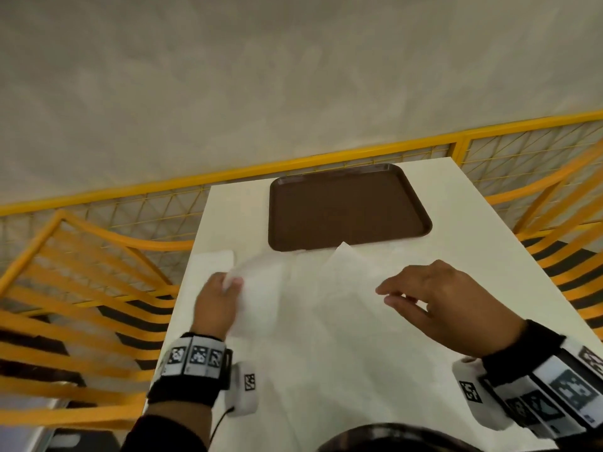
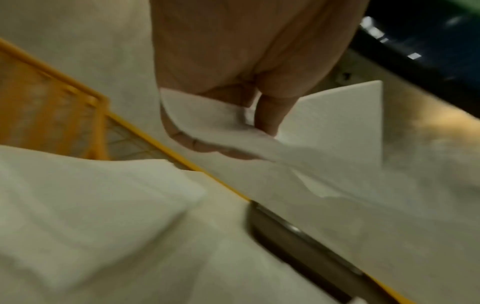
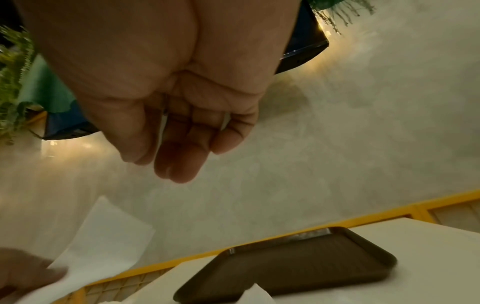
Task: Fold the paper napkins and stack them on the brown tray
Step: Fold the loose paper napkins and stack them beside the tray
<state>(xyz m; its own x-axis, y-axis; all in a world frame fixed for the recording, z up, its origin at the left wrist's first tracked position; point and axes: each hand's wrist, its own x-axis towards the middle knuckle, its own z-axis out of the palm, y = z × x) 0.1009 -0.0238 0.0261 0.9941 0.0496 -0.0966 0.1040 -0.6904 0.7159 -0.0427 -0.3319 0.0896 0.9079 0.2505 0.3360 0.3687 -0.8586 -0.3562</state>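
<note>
An empty brown tray [image 1: 349,207] lies at the far middle of the white table [image 1: 473,223]. Several white paper napkins are spread in front of it. My left hand [image 1: 232,283] pinches the edge of one napkin [image 1: 257,265] between thumb and fingers and holds it lifted off the table; the left wrist view shows the napkin [image 2: 213,123] in that pinch. Another napkin [image 1: 346,259] lies with one corner raised toward the tray. My right hand [image 1: 388,296] hovers over it with relaxed fingers [image 3: 176,164] and holds nothing. The tray [image 3: 298,265] is also in the right wrist view.
A yellow mesh railing [image 1: 326,161] runs just behind the table's far edge. Yellow slatted chairs [image 1: 81,288] stand close on the left and on the right [image 1: 571,223]. One more flat napkin [image 1: 212,259] lies near the table's left edge.
</note>
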